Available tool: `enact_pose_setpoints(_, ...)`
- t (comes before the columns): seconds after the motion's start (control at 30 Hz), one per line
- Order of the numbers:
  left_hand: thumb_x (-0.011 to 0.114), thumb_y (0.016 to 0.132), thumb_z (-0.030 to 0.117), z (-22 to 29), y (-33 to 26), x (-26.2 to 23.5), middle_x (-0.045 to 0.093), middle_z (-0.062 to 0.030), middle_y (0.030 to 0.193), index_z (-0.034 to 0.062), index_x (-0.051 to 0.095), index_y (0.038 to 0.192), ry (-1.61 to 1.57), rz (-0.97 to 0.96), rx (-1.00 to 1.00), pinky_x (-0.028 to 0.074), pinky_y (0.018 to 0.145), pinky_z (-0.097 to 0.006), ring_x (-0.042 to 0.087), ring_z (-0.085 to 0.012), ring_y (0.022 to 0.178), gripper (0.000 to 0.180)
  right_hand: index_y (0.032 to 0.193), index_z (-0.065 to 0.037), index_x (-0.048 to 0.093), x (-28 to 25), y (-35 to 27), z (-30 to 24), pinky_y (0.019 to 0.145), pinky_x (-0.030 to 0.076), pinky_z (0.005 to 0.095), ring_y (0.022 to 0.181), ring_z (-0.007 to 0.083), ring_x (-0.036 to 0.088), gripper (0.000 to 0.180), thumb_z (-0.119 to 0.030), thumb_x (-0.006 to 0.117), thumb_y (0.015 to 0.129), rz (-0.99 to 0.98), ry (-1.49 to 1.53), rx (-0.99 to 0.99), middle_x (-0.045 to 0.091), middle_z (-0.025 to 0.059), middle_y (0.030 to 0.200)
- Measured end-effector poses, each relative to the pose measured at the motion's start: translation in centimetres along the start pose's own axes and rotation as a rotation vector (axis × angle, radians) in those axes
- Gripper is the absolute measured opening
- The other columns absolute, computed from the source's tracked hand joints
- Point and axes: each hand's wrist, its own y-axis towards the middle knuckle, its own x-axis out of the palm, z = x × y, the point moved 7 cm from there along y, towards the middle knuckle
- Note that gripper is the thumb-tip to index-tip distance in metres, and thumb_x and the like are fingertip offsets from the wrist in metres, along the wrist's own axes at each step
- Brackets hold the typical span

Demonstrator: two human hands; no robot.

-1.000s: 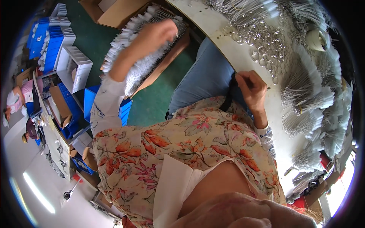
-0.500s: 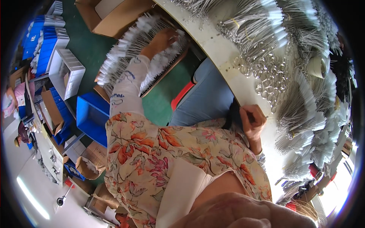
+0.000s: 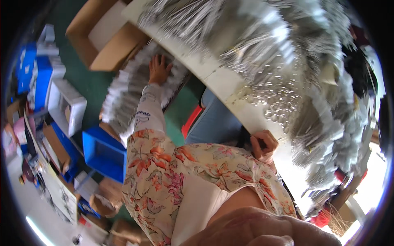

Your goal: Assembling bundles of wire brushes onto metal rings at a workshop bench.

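Observation:
My left hand (image 3: 159,69) lies flat with its fingers spread on a heap of white and silver packets (image 3: 127,96) that fills a cardboard box on the floor to my left. The arm is stretched far out in a white sleeve below a floral shirt. My right hand (image 3: 262,144) sits curled at the near edge of the white table (image 3: 223,84), beside something dark. I cannot make out whether it holds anything. Blue trousers (image 3: 217,123) show under the table edge.
Big bundles of silvery packets (image 3: 295,69) cover the table. On the green floor stand open cardboard boxes (image 3: 104,35), a blue crate (image 3: 102,151) and a white tray (image 3: 67,106). A red seat part (image 3: 191,121) shows by my leg. More boxes line the left side.
My left arm has stretched further out, and the hand has settled flat on the packets in the box. My right hand has stayed at the table edge, its fingers more curled.

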Motion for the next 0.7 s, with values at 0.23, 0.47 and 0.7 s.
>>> enact_pose_setpoints(0.23, 0.052, 0.087, 0.015, -10.4, -0.7, -4.5, 0.057, -0.0141, 0.114, 0.001, 0.057, 0.111, -0.481, 0.074, 0.083, 0.044, 0.09, -0.036, 0.054, -0.0265, 0.105, 0.029, 0.079, -0.004, 0.065, -0.2, 0.2, 0.4, 0.051, 0.045, 0.027, 0.057, 0.0155, 0.057, 0.006, -0.003, 0.067, 0.073, -0.239, 0.305, -0.146, 0.061, 0.0076, 0.073)
enact_pose_setpoints(0.47, 0.052, 0.089, 0.014, -1.5, 4.8, -32.6, 0.064, -0.0117, 0.095, -0.0031, 0.06, 0.1, -0.738, 0.726, -0.059, 0.049, 0.072, -0.028, 0.061, -0.0183, 0.079, 0.022, 0.081, -0.002, 0.067, -13.1, 0.3, -0.6, 0.05, 0.045, 0.0259, 0.058, 0.0135, 0.057, 0.008, 0.001, 0.064, 0.074, -0.136, 0.29, -0.171, 0.062, 0.0066, 0.074)
enact_pose_setpoints(0.7, 0.052, 0.093, 0.019, 36.1, 17.4, -39.6, 0.066, -0.0116, 0.098, -0.0035, 0.059, 0.107, -0.739, 0.117, 0.494, 0.048, 0.079, -0.028, 0.063, -0.0182, 0.091, 0.028, 0.091, -0.002, 0.068, -31.4, 5.0, 3.9, 0.057, 0.048, 0.0254, 0.064, 0.0103, 0.059, 0.013, -0.009, 0.065, 0.081, 0.263, -0.142, -0.046, 0.065, 0.006, 0.078)
